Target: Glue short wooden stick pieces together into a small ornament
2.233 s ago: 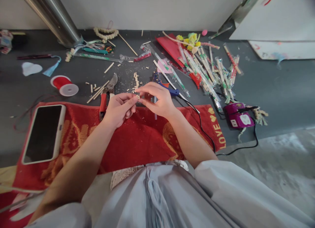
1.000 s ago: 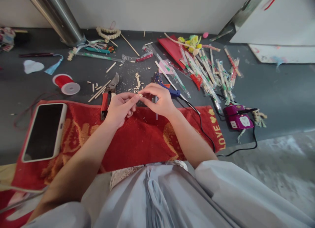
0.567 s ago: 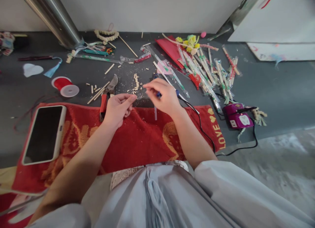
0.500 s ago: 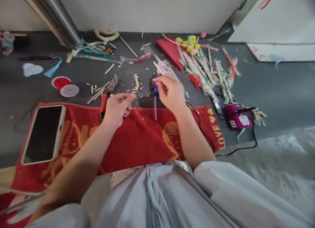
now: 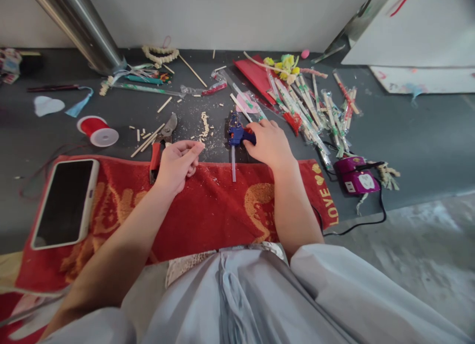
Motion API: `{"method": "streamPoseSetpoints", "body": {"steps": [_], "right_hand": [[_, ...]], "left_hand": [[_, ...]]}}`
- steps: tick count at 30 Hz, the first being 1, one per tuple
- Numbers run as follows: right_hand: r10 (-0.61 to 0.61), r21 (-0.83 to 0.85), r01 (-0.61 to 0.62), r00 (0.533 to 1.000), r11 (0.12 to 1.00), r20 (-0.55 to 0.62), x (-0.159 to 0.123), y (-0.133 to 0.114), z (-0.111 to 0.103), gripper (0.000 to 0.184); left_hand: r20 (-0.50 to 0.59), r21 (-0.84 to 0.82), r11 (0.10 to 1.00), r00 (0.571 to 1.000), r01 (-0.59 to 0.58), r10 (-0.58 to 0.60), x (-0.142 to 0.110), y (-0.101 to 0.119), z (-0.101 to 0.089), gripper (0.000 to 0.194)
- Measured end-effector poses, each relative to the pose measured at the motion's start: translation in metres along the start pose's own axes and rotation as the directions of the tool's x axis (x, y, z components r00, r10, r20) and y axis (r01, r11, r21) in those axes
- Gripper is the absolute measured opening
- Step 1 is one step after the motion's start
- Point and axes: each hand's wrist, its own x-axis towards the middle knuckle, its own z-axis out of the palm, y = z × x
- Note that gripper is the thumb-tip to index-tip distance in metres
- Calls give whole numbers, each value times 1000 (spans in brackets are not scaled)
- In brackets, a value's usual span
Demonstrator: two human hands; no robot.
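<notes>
"Firstly, what is held?"

"A pale bit (image 5: 203,144) is pinched by the left hand (image 5: 174,167); the glue gun (image 5: 235,136), on the desk (image 5: 419,136) past the towel's (image 5: 208,210) far edge, is gripped by the right hand (image 5: 271,143)."

"Progress?"

"Crumbs (image 5: 205,122) are apparently cut; wrapped sticks (image 5: 297,105) are unopened."

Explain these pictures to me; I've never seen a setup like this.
There is no robot here: a person works with bare hands, and every picture comes from one camera worn on the head, looking forward and down. On the dark table lies a red towel bearing a phone. Beyond are red-handled shears, a red spool, pale stick bits and wrapped sticks. The left hand pinches its fingers together, perhaps on a tiny pale piece. The right hand has its fingers around the handle of a blue glue gun.
</notes>
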Motion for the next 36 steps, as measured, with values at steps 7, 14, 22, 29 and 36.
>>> {"method": "streamPoseSetpoints", "body": {"steps": [7, 14, 22, 29, 36], "right_hand": [[-40, -30, 41, 999, 999, 23, 1, 0, 6, 35], [-14, 89, 15, 1000, 996, -10, 2, 3, 0, 37], [167, 643, -42, 977, 764, -134, 17, 19, 19, 28], [42, 990, -80, 996, 113, 76, 18, 13, 9, 43], [-142, 986, -165, 977, -18, 161, 1, -14, -11, 44]], "left_hand": [[5, 13, 1000, 1000, 0, -1, 0, 2, 1, 15], [13, -1, 1000, 1000, -16, 16, -1, 2, 1, 15], [16, -114, 993, 1000, -4, 6, -2, 4, 2, 11], [59, -301, 946, 993, 118, -105, -1, 10, -1, 16], [109, -456, 874, 985, 168, -133, -2, 12, -2, 19]]}}
